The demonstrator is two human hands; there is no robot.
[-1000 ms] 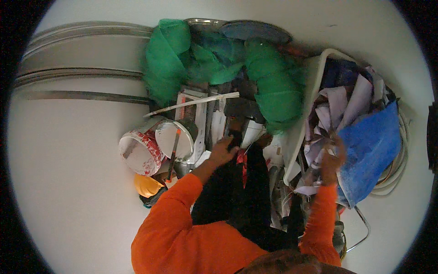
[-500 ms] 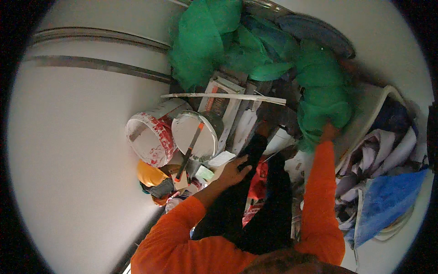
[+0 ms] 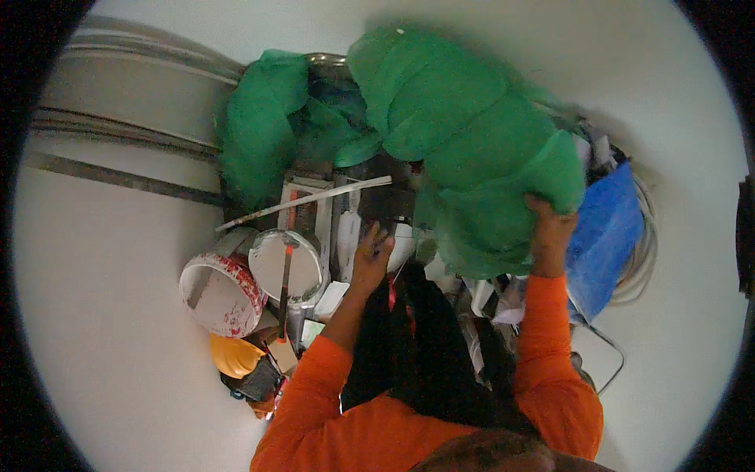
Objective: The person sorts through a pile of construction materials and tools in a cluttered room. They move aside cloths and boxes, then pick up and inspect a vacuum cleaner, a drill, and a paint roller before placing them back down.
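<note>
A: Head view: what is held?
B: Green netting, left of the blue sheet, is clamped in the right hand; the left hand is parted, seemingly unloaded.
A: Progress?
B: Netting is apparently raised; the green bundle, farther left of the sheet, is left unheld.

The load is carried by the floor, which is almost wholly hidden beneath crowded things; whether the pale expanse at the left is floor or wall cannot be told. At the left, a red-smeared bucket is set beside a paler bucket, with a yellow rounded item nearby. Long flat boxes are laid in the middle. Green netting is heaped behind. Direct contact with the floor cannot be confirmed for each.
</note>
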